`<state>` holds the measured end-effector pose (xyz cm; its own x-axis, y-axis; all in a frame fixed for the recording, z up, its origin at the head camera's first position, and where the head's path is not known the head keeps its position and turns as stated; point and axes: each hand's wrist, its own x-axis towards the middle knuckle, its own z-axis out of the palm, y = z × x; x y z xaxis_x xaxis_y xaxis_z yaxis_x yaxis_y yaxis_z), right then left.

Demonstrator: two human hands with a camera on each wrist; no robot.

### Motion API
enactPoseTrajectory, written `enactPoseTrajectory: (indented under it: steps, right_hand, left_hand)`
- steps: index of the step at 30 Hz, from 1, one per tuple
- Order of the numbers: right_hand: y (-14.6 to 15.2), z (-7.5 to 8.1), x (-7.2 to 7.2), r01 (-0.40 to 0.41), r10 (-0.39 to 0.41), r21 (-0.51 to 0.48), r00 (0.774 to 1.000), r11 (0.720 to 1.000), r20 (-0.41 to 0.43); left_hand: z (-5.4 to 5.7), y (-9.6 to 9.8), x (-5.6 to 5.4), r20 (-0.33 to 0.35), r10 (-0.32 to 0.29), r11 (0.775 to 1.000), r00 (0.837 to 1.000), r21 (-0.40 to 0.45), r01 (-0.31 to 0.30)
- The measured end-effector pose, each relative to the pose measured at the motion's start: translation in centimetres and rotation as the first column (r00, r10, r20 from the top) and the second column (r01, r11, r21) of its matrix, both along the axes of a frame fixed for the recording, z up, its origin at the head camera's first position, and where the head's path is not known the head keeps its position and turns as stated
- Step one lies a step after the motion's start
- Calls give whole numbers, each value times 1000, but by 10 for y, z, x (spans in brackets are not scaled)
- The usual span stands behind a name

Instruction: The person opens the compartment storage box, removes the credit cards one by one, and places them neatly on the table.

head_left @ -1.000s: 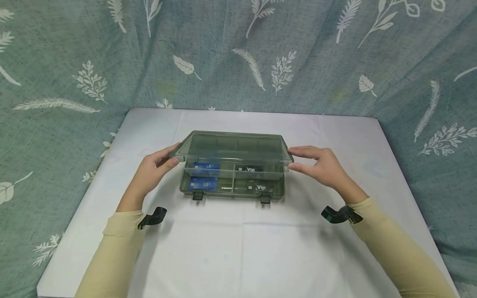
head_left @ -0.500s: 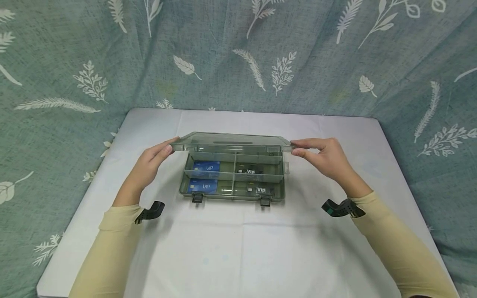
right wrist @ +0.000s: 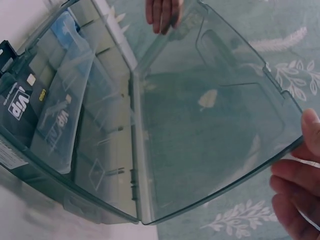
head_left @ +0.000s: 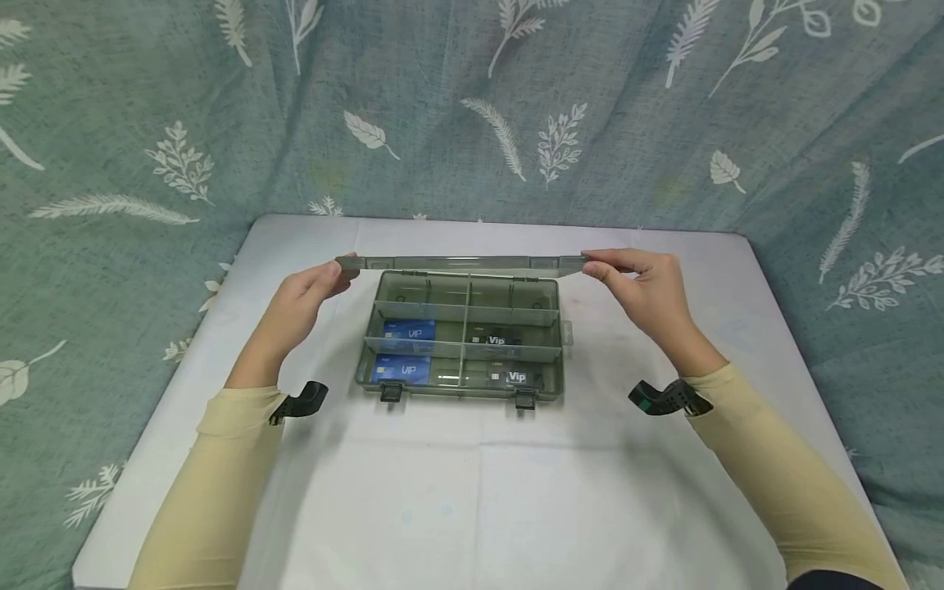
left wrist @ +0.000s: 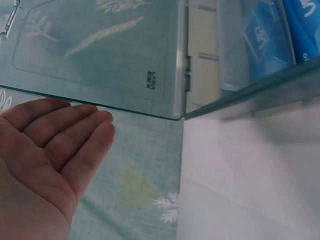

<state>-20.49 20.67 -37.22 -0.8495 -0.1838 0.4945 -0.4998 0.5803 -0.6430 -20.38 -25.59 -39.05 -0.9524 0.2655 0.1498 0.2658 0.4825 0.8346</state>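
Observation:
A green translucent divided box (head_left: 435, 392) lies on the table with its hinged lid (head_left: 470, 263) raised, seen edge-on in the head view. My left hand (head_left: 295, 307) holds the lid's left corner; in the left wrist view its fingers (left wrist: 75, 135) lie along the lid edge and the thumb is out of sight. At the opposite corner my right hand (head_left: 647, 299) pinches the lid between thumb and fingers, as the right wrist view also shows. Blue VIP cards (head_left: 401, 369) lie in the left compartments, black Vip cards (head_left: 516, 376) in the right ones.
The box stands on a white-covered table (head_left: 472, 508). Two black latches (head_left: 391, 393) hang at the box's front edge. Behind and beside the table hangs a green leaf-patterned cloth (head_left: 435, 106).
Both hands have moved up and back with the lid, swinging it from partly over the box to about upright. The compartments now show fully from above, and the box has stayed put.

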Motion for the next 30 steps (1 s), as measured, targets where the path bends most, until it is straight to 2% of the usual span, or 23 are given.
enactPoseTrajectory:
  steps: [4, 8, 11, 16, 19, 24, 30]
  right_hand:
    - [-2, 1, -6, 15, -17, -49, 999, 999, -28]
    - [-5, 1, -13, 17, -20, -122, 999, 992, -27]
    - [-7, 1, -17, 7, -9, -194, 1000, 981, -12]
    - [-13, 3, -24, -24, 21, -293, 1000, 956, -12]
    - [-15, 2, -30, -26, 16, -315, 999, 949, -35]
    - [-17, -2, -41, -23, 0, -336, 998, 942, -70]
    - [-19, -5, -50, 31, -63, -293, 993, 956, -100]
  left_hand:
    - [5, 3, -6, -15, 33, 997, 999, 77, -32]
    - [12, 8, -11, -76, 62, 986, 995, 162, -49]
    - [17, 12, -14, -103, 106, 977, 989, 193, -85]
    - [22, 17, -20, -135, 202, 947, 970, 280, -158]
    - [24, 21, -25, -171, 242, 930, 955, 323, -178]
    - [24, 25, -34, -232, 279, 924, 932, 330, -195]
    - [23, 27, -45, -236, 279, 918, 931, 351, -186]
